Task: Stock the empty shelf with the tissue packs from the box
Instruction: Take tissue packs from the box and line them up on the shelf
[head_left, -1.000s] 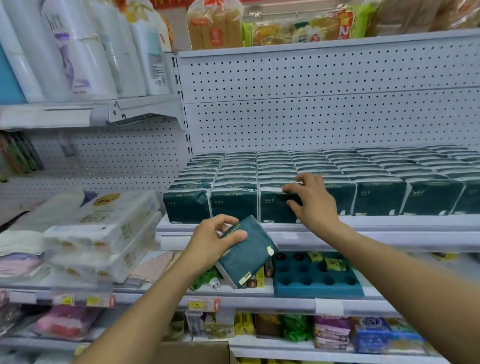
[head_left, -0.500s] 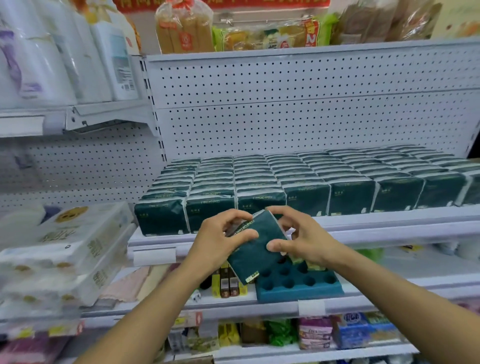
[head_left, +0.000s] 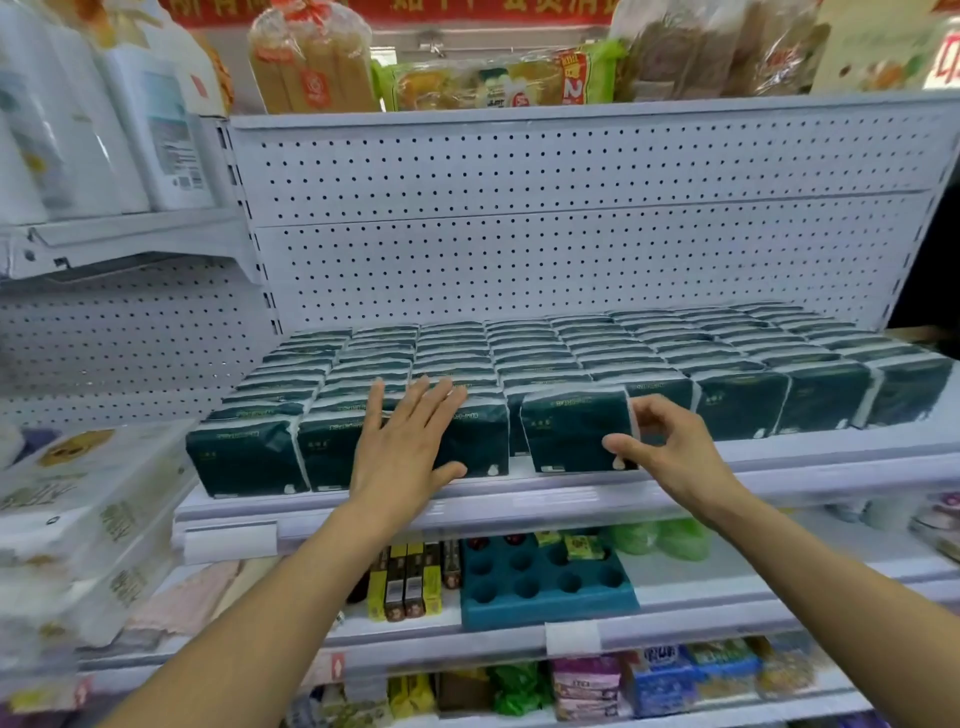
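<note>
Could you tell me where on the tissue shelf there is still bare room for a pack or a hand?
The shelf is crowded: tissue packs fill it back to the pegboard. Bare room is only the front lip before the packs and the space above them. The right hand pinches the front pack; the left hand presses flat on neighbouring packs.

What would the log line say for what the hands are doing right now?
left hand: flat on front-row tissue packs | right hand: fingers pinch dark green tissue pack upright at shelf front | step: placing pack
</note>
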